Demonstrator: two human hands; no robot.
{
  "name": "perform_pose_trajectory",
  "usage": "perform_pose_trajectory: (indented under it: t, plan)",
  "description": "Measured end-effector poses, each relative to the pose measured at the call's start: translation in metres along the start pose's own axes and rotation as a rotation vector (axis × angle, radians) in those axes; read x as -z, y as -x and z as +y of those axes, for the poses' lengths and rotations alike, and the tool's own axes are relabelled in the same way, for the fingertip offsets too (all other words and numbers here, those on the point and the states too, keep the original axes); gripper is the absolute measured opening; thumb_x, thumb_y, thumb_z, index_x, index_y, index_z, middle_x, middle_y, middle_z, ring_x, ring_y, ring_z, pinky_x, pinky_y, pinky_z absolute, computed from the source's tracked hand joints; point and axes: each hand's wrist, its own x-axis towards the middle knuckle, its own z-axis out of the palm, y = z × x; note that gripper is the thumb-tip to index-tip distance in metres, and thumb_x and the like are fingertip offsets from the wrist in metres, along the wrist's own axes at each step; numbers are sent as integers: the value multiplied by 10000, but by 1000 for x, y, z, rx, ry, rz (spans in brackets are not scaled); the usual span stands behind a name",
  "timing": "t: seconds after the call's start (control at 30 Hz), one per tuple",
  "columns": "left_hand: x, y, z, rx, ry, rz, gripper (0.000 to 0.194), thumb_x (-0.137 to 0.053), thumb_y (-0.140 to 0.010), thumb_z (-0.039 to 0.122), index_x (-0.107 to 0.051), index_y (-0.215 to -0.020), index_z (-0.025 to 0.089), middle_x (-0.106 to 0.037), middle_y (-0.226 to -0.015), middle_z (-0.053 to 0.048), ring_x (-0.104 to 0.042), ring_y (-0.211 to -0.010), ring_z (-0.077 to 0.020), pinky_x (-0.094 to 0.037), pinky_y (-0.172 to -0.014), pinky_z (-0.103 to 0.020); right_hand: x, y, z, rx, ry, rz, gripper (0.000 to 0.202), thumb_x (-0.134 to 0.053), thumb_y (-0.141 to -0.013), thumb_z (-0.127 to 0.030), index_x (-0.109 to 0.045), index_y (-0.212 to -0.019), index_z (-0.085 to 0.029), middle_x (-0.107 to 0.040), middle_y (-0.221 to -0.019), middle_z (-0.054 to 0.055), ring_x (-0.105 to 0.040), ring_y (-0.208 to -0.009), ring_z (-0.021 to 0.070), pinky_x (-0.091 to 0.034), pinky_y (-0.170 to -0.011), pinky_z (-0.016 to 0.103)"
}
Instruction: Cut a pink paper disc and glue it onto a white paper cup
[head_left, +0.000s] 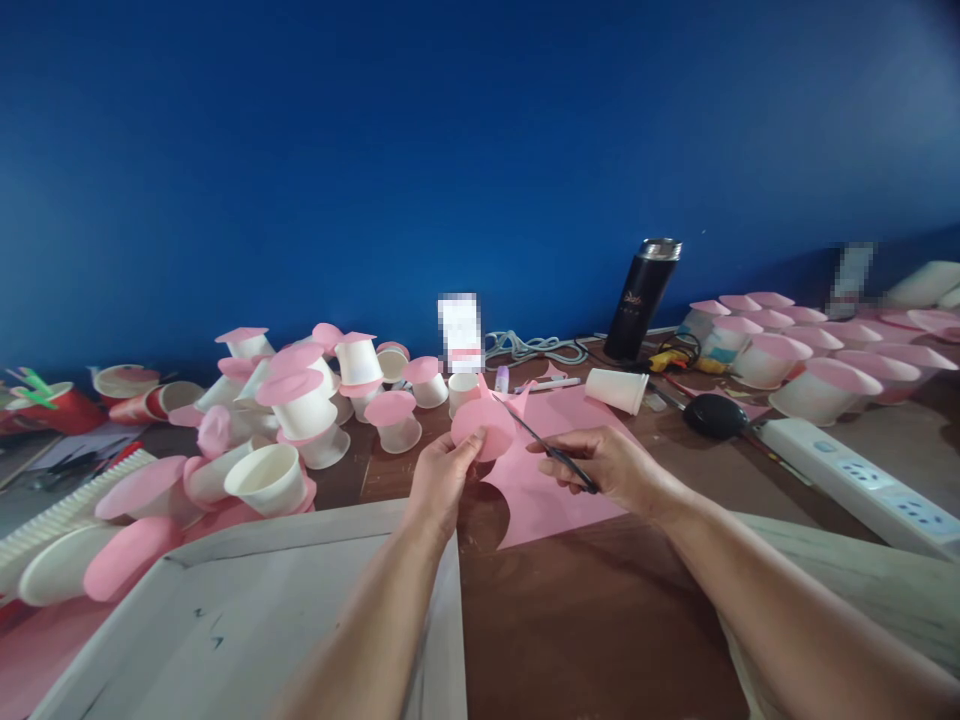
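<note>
Between thumb and fingers, my left hand point(444, 468) pinches a round pink paper disc point(491, 425). My right hand point(611, 465) grips a pair of dark scissors point(559, 455), whose blades point up and left to the disc's far right edge. A jagged pink offcut point(513, 399) sits by the blade tips; whether it is still joined to the disc I cannot tell. Under both hands lies a larger pink sheet point(562, 500) with curved cut-outs along its left side. Just behind the disc stand a paper cup point(463, 388) and a purple-capped glue stick point(502, 379).
Left are many white cups with pink paper tops point(296, 400); more cups point(825, 385) stand right. A black flask point(641, 300), a tipped cup point(616, 390), a black rubber bulb point(714, 415) and a power strip point(862, 480) lie to the right. A white board point(300, 620) is in front.
</note>
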Motion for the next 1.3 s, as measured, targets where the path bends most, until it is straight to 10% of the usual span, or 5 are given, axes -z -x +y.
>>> perform_pose_trajectory:
  t: [1.3]
  plan:
    - [5, -6, -6, -49, 62, 33, 347, -760, -631, 468, -639, -705, 152, -518, -596, 26, -403, -517, -61, -325, -516, -210, -1, 0, -1, 7, 6, 51, 577, -727, -688, -524, -702, -1070, -93, -477, -620, -7, -380, -533, 73, -337, -481, 238]
